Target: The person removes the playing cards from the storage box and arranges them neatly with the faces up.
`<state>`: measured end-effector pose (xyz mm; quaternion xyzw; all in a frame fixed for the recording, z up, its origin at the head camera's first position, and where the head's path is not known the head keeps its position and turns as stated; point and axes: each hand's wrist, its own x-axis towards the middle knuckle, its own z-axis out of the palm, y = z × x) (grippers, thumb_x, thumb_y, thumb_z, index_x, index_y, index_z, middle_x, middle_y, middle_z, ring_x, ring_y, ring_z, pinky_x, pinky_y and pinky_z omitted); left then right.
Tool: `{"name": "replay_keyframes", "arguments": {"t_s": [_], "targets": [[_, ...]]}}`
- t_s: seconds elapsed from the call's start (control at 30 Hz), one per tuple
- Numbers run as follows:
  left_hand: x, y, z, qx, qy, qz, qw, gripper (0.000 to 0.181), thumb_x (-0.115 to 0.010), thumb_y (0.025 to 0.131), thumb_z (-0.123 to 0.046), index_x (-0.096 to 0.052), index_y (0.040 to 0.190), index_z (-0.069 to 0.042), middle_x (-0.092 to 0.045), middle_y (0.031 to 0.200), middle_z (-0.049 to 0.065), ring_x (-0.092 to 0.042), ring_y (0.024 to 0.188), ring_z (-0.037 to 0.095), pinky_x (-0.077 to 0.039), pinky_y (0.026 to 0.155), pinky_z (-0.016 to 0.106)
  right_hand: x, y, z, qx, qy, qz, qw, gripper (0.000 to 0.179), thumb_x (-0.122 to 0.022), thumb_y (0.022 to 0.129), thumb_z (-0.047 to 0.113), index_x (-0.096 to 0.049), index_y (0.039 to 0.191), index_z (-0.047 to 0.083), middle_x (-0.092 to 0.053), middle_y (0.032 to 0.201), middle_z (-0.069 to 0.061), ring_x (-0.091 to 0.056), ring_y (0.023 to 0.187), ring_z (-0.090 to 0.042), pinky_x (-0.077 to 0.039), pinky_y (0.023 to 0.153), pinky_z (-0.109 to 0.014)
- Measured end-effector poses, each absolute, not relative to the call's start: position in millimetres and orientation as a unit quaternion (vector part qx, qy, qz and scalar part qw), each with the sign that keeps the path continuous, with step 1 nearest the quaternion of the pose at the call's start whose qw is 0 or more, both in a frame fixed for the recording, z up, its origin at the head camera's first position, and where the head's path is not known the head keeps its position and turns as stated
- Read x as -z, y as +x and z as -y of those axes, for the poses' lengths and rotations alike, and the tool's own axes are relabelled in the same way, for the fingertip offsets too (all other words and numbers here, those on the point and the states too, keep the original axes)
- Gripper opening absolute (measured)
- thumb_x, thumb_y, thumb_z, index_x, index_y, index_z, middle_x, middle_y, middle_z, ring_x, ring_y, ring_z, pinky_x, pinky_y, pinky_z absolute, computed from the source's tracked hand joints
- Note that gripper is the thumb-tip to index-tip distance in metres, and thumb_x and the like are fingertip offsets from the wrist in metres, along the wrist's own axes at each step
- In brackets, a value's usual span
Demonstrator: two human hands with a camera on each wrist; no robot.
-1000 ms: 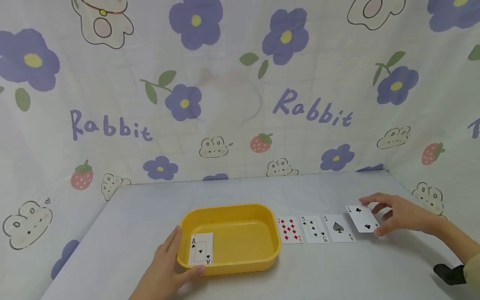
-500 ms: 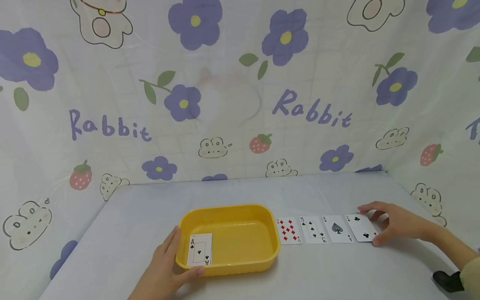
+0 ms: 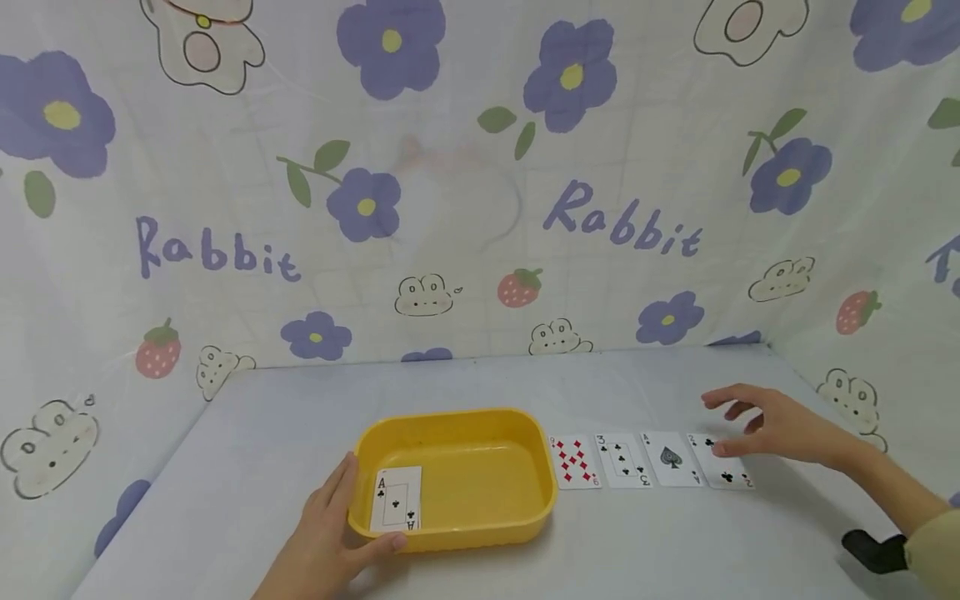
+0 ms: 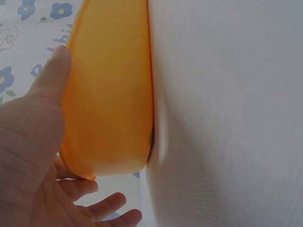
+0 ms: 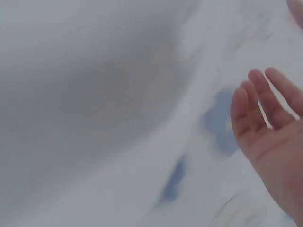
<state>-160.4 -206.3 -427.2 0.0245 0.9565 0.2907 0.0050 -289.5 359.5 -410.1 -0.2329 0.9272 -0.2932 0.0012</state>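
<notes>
My left hand (image 3: 322, 525) holds the near left corner of a yellow plastic tray (image 3: 487, 540), thumb at the front rim and fingers along the left end. In the left wrist view the thumb lies along the tray's wall (image 4: 111, 94). An ace of clubs (image 3: 396, 498) lies face up inside, at the left. My right hand (image 3: 787, 429) hovers over the two of clubs (image 3: 726, 477), fingers spread and holding nothing; the thumb overlaps that card in the head view. The right wrist view shows the right hand (image 5: 274, 127) with loosely bent fingers, blurred surroundings and no cards.
Right of the tray, in a row, lie the nine of diamonds (image 3: 575, 462), three of clubs (image 3: 621, 460), ace of spades (image 3: 670, 458) and two of clubs. A patterned rabbit-and-flower cloth (image 3: 465, 200) hangs behind the white table (image 3: 637, 542). A black strap end (image 3: 870, 552) hangs by the right sleeve.
My right hand lowered the two of clubs to the row's right end, let it go and rose slightly to the left. The left hand has stayed on the tray.
</notes>
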Motion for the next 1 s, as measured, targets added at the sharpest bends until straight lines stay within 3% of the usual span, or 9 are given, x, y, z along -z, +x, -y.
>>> {"name": "replay_keyframes", "arguments": {"t_s": [0.17, 0.3, 0.6, 1.0], "targets": [[429.0, -162.5, 206.3, -0.29, 0.009, -0.957, 0.016, 0.129, -0.069, 0.067, -0.077, -0.009, 0.159, -0.008, -0.013, 0.161, 0.017, -0.022, 0.142, 0.04, -0.029, 0.108, 0.06, 386.7, -276.9, -282.0, 0.322, -0.261, -0.907, -0.067, 0.05, -0.082, 0.081, 0.039, -0.064, 0.122, 0.016, -0.063, 0.115, 0.005, -0.056, 0.099, -0.014, -0.054, 0.081, -0.032], [430.1, -163.5, 206.3, -0.289, 0.007, -0.957, 0.016, 0.13, -0.068, 0.067, -0.079, -0.009, 0.159, -0.009, -0.014, 0.161, 0.018, -0.023, 0.142, 0.04, -0.029, 0.108, 0.06, 379.1, -264.4, -211.8, 0.371, -0.283, -0.881, -0.081, 0.043, -0.083, 0.081, 0.038, -0.066, 0.117, 0.02, -0.064, 0.113, 0.008, -0.057, 0.1, -0.014, -0.055, 0.083, -0.032], [432.6, -164.6, 204.7, -0.289, 0.011, -0.957, 0.01, 0.131, -0.065, 0.065, -0.081, -0.009, 0.159, -0.01, -0.014, 0.161, 0.017, -0.023, 0.142, 0.04, -0.029, 0.108, 0.06, 389.4, -241.6, -97.5, 0.462, -0.348, -0.816, -0.001, 0.055, -0.085, 0.079, 0.03, -0.063, 0.128, 0.018, -0.06, 0.127, 0.007, -0.055, 0.107, -0.015, -0.052, 0.089, -0.037], [433.4, -165.2, 206.2, -0.296, 0.001, -0.955, 0.027, 0.129, -0.068, 0.066, -0.078, -0.009, 0.159, -0.011, -0.014, 0.161, 0.016, -0.021, 0.142, 0.041, -0.029, 0.107, 0.062, 408.7, -245.8, -34.7, 0.435, -0.371, -0.817, 0.075, 0.065, -0.086, 0.078, 0.032, -0.058, 0.135, 0.022, -0.057, 0.13, 0.012, -0.054, 0.111, -0.015, -0.051, 0.09, -0.031]]}}
